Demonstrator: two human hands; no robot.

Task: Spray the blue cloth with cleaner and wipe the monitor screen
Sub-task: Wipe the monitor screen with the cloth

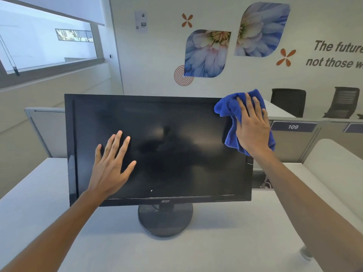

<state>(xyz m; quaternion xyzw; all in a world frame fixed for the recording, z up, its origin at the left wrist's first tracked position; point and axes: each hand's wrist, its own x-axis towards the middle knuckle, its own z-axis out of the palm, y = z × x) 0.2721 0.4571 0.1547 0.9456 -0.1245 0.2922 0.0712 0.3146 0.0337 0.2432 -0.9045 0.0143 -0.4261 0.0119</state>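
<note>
While the left hand [110, 165] lies flat, fingers spread, on the monitor [176, 150], the right hand [252, 126] presses the blue cloth [227, 108] flat-fingered.

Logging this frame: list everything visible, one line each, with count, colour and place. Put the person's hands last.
monitor: 1, black, screen dark, upright on a round base at desk centre
cloth: 1, blue, pressed on the monitor's upper right corner
desk: 1, white, under the monitor
partitions: several, grey, behind the desk; one bears a label reading 109
chairs: 2, black, far right by the wall
wall art: 2 flower prints, blue-white, plus orange marks and dark lettering
window: 1, upper left
left hand: 1, fingers straight, over the screen's left part
right hand: 1, flat on the cloth
</note>
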